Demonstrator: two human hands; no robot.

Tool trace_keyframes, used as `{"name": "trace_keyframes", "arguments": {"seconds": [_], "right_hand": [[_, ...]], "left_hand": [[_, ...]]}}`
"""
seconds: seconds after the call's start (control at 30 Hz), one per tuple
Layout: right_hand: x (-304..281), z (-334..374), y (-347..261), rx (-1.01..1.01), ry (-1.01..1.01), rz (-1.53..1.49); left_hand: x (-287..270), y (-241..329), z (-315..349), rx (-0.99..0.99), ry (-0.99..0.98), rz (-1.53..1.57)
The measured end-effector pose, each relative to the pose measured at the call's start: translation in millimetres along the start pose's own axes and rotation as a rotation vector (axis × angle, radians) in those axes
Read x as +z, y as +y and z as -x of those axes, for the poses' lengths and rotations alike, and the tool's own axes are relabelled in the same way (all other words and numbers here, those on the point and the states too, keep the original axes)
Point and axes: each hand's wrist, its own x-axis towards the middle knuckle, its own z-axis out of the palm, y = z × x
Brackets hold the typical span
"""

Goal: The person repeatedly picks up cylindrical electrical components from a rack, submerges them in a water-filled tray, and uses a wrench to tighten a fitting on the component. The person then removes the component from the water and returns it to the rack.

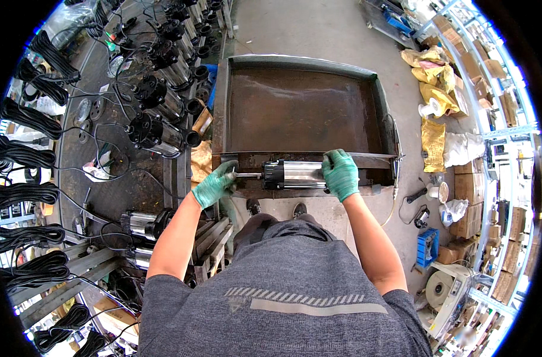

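Cylinder of silver metal with black ribbed end [294,174], level over near end of rusty-brown rectangular metal tray [221,113]; green-gloved left hand [215,183] pinching slim silver shaft [248,175], green-gloved right hand [341,174] gripping opposite end, apparently for balance.

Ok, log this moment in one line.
left hand: at metal rod | right hand: over end of silver cylinder | cylinder: horizontal, near side of metal tank
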Motion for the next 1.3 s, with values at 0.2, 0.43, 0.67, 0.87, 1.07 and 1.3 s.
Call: {"name": "trace_keyframes", "arguments": {"seconds": [0.2, 0.43, 0.67, 0.87, 1.07, 1.3], "right_hand": [[0.5, -0.7, 0.7, -0.034, 0.013, 0.002], [0.5, 0.7, 0.4, -0.023, 0.003, 0.012], [0.0, -0.8, -0.3, -0.028, 0.012, 0.013], [1.7, -0.4, 1.4, -0.031, 0.022, -0.009], [0.1, -0.7, 3.0, -0.05, 0.029, 0.022], [-3.3, -1.1, 0.4, -0.056, 0.039, 0.019]], "left_hand": [[-13.9, 9.4, -9.4, -0.068, 0.031, -0.68], [-0.6, -12.3, -19.9, 0.226, 0.27, -1.204], [7.6, -19.0, -9.1, 0.093, 0.179, -0.062], [-2.0, -18.8, -8.4, 0.072, 0.072, -0.249], [-21.7, -23.7, -24.8, 0.344, 0.311, -1.412], [-7.1, -5.7, -29.5, 0.152, 0.3, -1.524]]}}
